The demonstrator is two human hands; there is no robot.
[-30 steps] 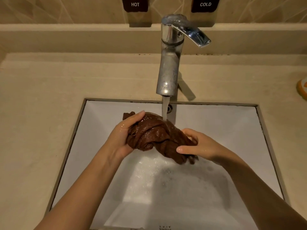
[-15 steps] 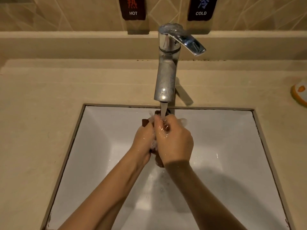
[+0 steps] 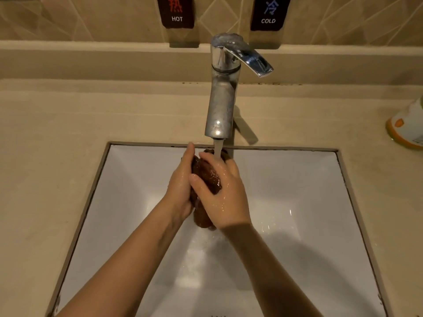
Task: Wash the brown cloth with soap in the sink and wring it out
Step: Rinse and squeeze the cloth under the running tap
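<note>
The wet brown cloth (image 3: 207, 173) is bunched into a tight wad between both palms, over the white sink (image 3: 309, 202). My left hand (image 3: 180, 191) presses it from the left, fingers pointing up toward the spout. My right hand (image 3: 223, 193) wraps over it from the right, fingers spread across the wad. Water runs from the chrome tap (image 3: 223, 106) in a thin stream (image 3: 218, 148) onto the top of the cloth and my right fingers. A dark end of the cloth hangs out below the hands. Most of the cloth is hidden by the hands.
A white and orange bottle (image 3: 407, 126) stands on the beige counter (image 3: 57, 138) at the right edge. HOT (image 3: 177, 12) and COLD (image 3: 267, 13) labels are on the tiled wall behind the tap. The tap lever (image 3: 251, 61) points right.
A second ago the cloth was stretched between two separated hands. The hands then came together and squeezed it into a wad under the stream; now the right fingers have spread, showing more cloth.
</note>
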